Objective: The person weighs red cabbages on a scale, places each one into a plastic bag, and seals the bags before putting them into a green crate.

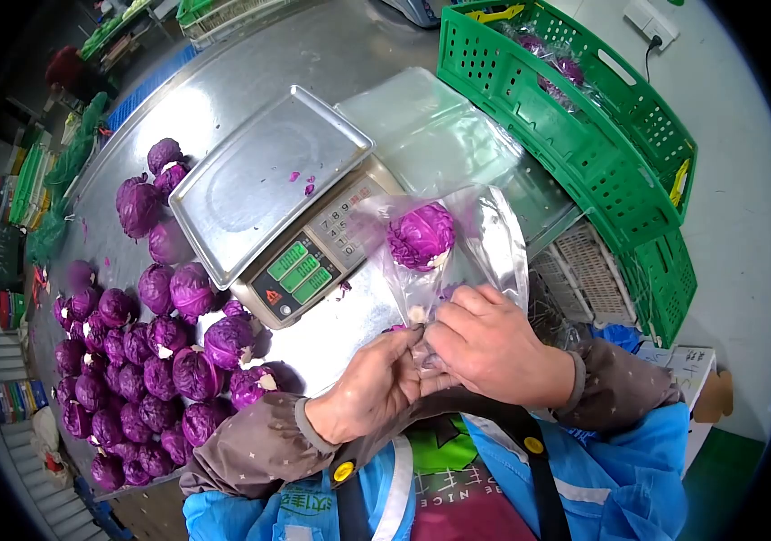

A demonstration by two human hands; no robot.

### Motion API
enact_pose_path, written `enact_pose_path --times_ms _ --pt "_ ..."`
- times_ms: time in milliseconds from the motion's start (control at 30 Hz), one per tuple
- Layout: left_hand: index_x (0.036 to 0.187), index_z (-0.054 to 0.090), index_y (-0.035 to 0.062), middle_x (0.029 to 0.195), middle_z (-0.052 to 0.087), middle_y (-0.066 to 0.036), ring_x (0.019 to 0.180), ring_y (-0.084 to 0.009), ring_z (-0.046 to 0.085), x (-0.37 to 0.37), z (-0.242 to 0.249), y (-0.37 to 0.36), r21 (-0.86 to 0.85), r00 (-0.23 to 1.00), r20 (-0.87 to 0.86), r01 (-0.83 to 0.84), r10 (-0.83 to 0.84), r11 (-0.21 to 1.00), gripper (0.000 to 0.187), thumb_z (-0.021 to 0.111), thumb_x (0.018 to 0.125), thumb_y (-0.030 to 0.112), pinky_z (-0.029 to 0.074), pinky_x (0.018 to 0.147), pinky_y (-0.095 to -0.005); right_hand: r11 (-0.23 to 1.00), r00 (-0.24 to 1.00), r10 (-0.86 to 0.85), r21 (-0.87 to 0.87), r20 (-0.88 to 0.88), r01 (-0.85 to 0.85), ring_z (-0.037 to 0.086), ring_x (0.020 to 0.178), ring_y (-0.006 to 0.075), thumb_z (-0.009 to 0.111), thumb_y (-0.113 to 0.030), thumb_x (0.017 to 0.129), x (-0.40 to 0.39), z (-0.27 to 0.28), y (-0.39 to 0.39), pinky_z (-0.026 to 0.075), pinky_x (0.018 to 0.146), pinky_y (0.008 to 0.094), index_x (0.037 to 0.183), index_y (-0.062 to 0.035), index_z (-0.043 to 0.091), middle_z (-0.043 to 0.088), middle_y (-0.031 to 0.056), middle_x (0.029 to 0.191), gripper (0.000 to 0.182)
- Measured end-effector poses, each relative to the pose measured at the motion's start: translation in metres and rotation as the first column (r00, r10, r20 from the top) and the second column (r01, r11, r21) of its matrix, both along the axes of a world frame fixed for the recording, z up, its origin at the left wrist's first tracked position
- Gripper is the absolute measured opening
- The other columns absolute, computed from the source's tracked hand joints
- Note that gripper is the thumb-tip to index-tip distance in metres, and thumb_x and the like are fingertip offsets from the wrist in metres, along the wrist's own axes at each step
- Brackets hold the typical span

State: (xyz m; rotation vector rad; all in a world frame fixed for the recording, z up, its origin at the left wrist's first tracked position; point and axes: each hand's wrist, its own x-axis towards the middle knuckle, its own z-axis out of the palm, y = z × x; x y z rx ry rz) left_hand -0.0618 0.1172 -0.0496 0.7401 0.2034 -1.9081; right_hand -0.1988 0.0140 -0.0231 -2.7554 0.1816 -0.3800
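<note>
A clear plastic bag [504,230] with a red cabbage [421,236] inside lies in front of me, just right of the scale's keypad. My right hand [496,350] is closed on the gathered near end of the bag. Against it, my left hand [370,383] pinches the same end between thumb and fingers. Both hands meet close to my chest. A small pale piece shows through the plastic by my fingertips, and the exact grip there is partly hidden.
A digital scale [264,189] with a metal pan stands left of the bag. Several red cabbages [196,374] pile up on the left of the steel table [331,50]. To the right, a green crate [575,117] holds bagged cabbages. Flat plastic bags [431,117] lie behind the scale.
</note>
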Motion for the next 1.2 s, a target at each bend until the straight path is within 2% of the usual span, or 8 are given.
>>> enact_pose_path --times_ms 233,300,333,367,500,833,1033,1200 --pt "0.123 0.035 -0.0118 0.124 0.045 -0.024 0.114 -0.0332 0.046 0.034 -0.001 -0.002 -0.212 0.966 0.19 0.212 -0.173 0.954 0.049 0.03 0.093 0.026 0.035 0.101 -0.0392 0.666 0.767 -0.029 0.584 0.641 -0.464 0.053 0.063 0.0157 0.052 -0.019 0.085 -0.12 0.175 -0.05 0.044 0.059 0.0311 0.092 -0.0054 0.056 0.057 0.0076 0.078 0.016" --pt "0.124 0.034 -0.0116 0.123 0.046 -0.024 0.114 -0.0322 0.047 0.047 -0.035 0.011 -0.429 0.956 0.142 0.294 -0.258 0.854 0.055 0.033 0.093 0.033 0.037 0.099 -0.0388 0.912 0.362 -0.407 0.398 0.839 0.102 0.055 0.101 0.0256 0.045 -0.018 0.09 -0.181 0.101 -0.039 0.046 0.083 0.0312 0.115 0.0029 0.048 0.053 0.0209 0.113 0.033" --pt "0.127 0.034 -0.0081 0.122 0.047 -0.023 0.113 -0.0307 0.048 0.054 -0.046 0.016 -0.498 0.959 0.063 0.269 -0.275 0.824 0.056 0.042 0.091 0.034 0.04 0.095 -0.0384 0.757 0.795 -0.366 0.651 0.484 -0.048 0.056 0.079 0.0233 0.053 -0.033 0.085 -0.192 0.074 -0.07 0.048 0.066 0.0355 0.1 -0.0034 0.055 0.058 0.0119 0.09 0.033" --pt "0.127 0.034 -0.0081 0.122 0.047 -0.023 0.113 -0.0307 0.048 0.057 -0.057 0.018 -0.503 0.96 0.064 0.267 -0.273 0.822 0.056 0.042 0.091 0.034 0.04 0.095 -0.0384 0.682 0.727 -0.685 0.394 0.05 0.615 0.057 0.077 0.0222 0.057 -0.027 0.081 -0.181 0.027 -0.058 0.048 0.064 0.0363 0.096 -0.0057 0.056 0.058 0.0099 0.086 0.026" --pt "0.123 0.035 0.0026 0.111 0.045 -0.01 0.097 -0.0196 0.051 0.044 -0.121 0.015 -0.274 0.529 0.821 0.038 0.213 0.961 0.06 0.068 0.073 0.004 0.044 0.086 -0.0303 0.91 0.427 -0.327 -0.159 -0.843 0.384 0.058 0.07 0.0324 0.06 -0.003 0.069 -0.154 -0.064 -0.084 0.049 0.062 0.0366 0.097 -0.0037 0.056 0.06 0.0122 0.084 0.028" --pt "0.092 0.049 0.0025 0.105 0.048 -0.012 0.102 -0.0221 0.045 0.01 -0.111 -0.039 -0.489 -0.316 0.811 0.097 0.493 0.867 0.022 0.061 0.079 0.015 0.039 0.085 -0.0322 0.876 0.961 -0.057 0.474 0.27 -0.081 0.056 0.094 0.0223 0.058 0.0 0.073 0.017 -0.095 -0.149 0.044 0.081 0.0308 0.105 -0.0017 0.054 0.058 0.0083 0.102 0.033" --pt "0.08 0.043 0.0054 0.079 0.057 -0.012 0.074 -0.0244 0.062 0.005 -0.142 -0.011 -0.173 0.67 0.538 -0.507 0.512 0.845 0.018 0.039 0.093 0.018 0.051 0.071 -0.0376 0.184 0.823 -0.538 0.928 -0.182 0.325 0.053 0.071 0.0067 0.054 -0.009 0.082 -0.044 -0.157 -0.146 0.044 0.061 0.0203 0.087 -0.0004 0.054 0.055 0.0006 0.074 0.009" --pt "0.079 0.045 0.0051 0.075 0.059 -0.016 0.07 -0.0268 0.064 -0.014 -0.163 0.002 0.051 0.78 0.487 -0.474 0.392 0.879 0.022 0.04 0.093 0.022 0.053 0.065 -0.0339 0.059 0.837 -0.392 0.897 -0.382 0.437 0.052 0.063 0.0069 0.061 -0.014 0.079 -0.058 -0.133 -0.122 0.04 0.051 0.0198 0.102 -0.003 0.048 0.054 0.002 0.071 0.028"
